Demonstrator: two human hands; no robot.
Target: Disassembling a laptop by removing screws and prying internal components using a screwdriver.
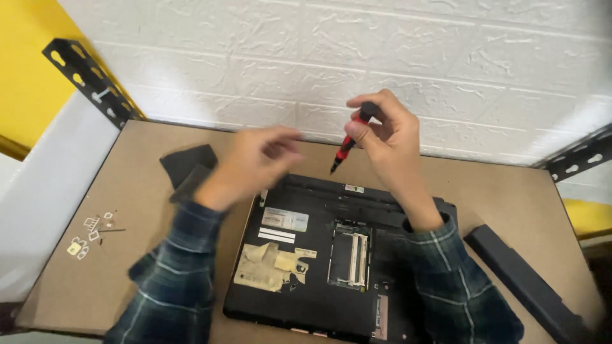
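A black laptop (319,280) lies upside down on the brown table (497,191), with an open memory bay (349,256) and torn tan stickers on its base. My right hand (386,137) is raised above the laptop's far edge and grips a red and black screwdriver (349,141), tip pointing down and left. My left hand (255,162) hovers blurred just left of it, above the laptop's far left corner, fingers loosely curled toward the screwdriver and holding nothing I can see.
A long black battery pack (526,280) lies to the right of the laptop. Two black cover plates (188,167) sit at the far left. Small screws and bits (92,232) lie near the left edge. A white brick wall stands behind, with black shelf brackets at both sides.
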